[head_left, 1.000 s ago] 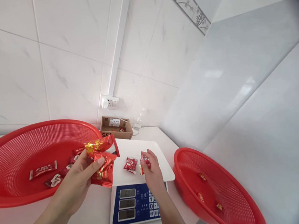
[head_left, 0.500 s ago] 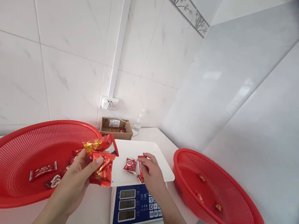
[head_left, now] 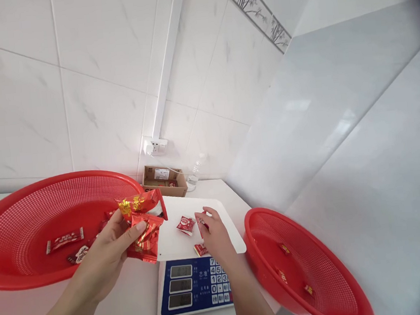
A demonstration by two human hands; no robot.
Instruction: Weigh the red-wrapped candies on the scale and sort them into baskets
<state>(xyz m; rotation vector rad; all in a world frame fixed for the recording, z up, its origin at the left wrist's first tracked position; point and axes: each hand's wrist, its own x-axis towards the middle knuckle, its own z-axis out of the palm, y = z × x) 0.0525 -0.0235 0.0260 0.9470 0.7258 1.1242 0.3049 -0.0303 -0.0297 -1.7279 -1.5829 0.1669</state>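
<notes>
Left hand clamped on 2 red-and-gold foil packets, held just left of the scale. Right hand over the scale's white platform, fingers pinching a small red candy. 2 more candies lie on the platform: 1 beside the fingertips, 1 at the near edge.

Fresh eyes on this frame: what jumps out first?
Two red mesh baskets: a large one at left with a few wrapped sweets in it, a smaller one at lower right. Between them sits a blue-faced scale with a white tray holding small red sweets. The left hand grips red-and-gold foil packets; the right hand pinches a small sweet over the tray.
</notes>
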